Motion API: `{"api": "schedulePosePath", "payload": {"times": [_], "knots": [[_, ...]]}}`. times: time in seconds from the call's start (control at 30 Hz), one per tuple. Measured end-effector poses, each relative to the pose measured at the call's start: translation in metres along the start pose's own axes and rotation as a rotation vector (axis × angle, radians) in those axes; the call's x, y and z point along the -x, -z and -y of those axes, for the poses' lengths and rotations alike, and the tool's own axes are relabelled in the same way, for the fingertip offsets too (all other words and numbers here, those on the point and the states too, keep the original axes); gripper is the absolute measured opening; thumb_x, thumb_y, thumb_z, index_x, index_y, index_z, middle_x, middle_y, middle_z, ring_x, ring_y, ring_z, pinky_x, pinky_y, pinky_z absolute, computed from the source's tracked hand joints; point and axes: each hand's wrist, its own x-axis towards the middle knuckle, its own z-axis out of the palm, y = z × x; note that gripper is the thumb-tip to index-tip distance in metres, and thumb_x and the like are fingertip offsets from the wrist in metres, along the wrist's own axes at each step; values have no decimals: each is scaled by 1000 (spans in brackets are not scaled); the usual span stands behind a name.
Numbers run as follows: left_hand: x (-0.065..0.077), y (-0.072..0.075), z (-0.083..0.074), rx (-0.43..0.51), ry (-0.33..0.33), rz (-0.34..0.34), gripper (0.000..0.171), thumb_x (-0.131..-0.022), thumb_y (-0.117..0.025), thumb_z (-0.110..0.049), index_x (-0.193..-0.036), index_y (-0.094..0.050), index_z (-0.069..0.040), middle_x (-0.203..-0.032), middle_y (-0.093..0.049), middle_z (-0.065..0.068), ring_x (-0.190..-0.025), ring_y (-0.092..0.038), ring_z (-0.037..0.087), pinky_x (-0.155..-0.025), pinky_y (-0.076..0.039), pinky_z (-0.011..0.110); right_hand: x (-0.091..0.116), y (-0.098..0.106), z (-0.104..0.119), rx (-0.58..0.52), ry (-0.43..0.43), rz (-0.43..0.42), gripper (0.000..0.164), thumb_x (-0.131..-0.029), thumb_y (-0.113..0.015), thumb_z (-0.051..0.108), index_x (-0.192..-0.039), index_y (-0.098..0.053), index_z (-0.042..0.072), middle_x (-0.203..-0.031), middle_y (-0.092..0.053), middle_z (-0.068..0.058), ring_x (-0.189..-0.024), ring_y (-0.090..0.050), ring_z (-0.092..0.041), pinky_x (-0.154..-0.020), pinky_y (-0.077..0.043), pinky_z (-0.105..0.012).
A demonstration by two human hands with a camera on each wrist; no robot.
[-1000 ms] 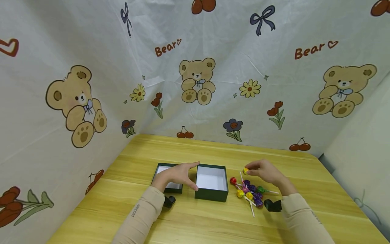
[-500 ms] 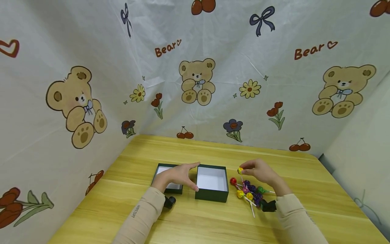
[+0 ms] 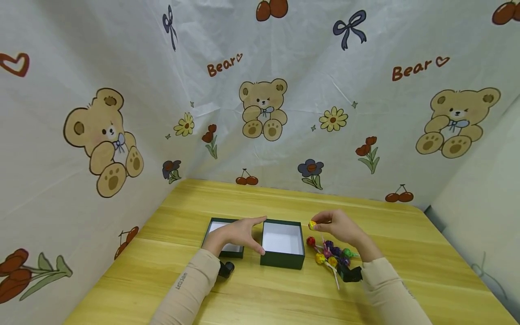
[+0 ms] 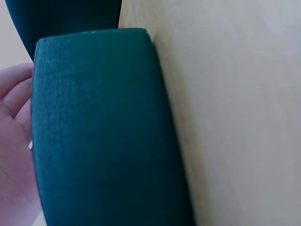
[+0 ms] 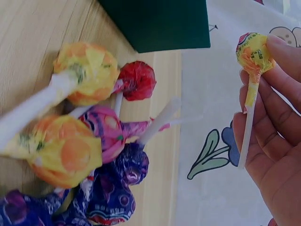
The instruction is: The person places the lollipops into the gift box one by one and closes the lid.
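Observation:
My right hand [image 3: 342, 227] pinches a yellow-wrapped lollipop [image 5: 256, 52] between thumb and fingers, its white stick hanging down along the palm in the right wrist view. It is just off the back right corner of a dark green box [image 3: 282, 260] with a white inside. At that box's left side, my left hand [image 3: 237, 232] lies with thumb and fingers spread, the tips at its left edge. Under the left wrist, a second green box part [image 3: 233, 254] is partly hidden. Below the right hand lie several loose lollipops, including a red one [image 3: 310, 241] and a yellow one [image 3: 320, 258].
Both pieces stand on a yellow wooden table [image 3: 260, 298]. A bear-patterned cloth [image 3: 284, 158] rises behind and to the left. Black wrist cameras sit at both cuffs, the right one [image 3: 350, 273] close over the lollipops.
My right hand has carried the yellow lollipop leftward from above the pile to near the box's back right corner. The left hand has stayed in place.

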Motion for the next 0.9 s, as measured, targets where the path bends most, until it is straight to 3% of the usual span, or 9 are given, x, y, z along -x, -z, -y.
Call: {"api": "schedulePosePath", "payload": {"times": [0.33, 0.6, 0.9], "knots": [[0, -1, 2, -15, 7, 1, 112, -72, -88, -48, -161, -24, -25, -163, -33, 8, -148, -34, 34, -113, -40, 55, -5, -10, 5, 3, 11, -37, 27, -98, -65, 17, -116, -71, -2, -109, -73, -14, -100, -69, -32, -89, -58, -43], [1, -1, 1, -23, 15, -4, 112, -72, -88, -49, -161, -24, -25, -163, -32, 7, -148, -35, 33, -113, -41, 54, -8, -17, 12, -13, 34, -43, 24, -97, -66, 15, -114, -71, -2, -106, -72, -13, -95, -67, -22, -84, -59, -37], [2, 0, 0, -18, 8, -4, 112, -73, -88, -47, -161, -24, -24, -164, -31, 7, -149, -33, 32, -115, -39, 53, -11, -24, 22, -34, 26, -49, 22, -96, -67, 15, -112, -71, 0, -105, -72, -13, -93, -65, -19, -82, -60, -37]]}}
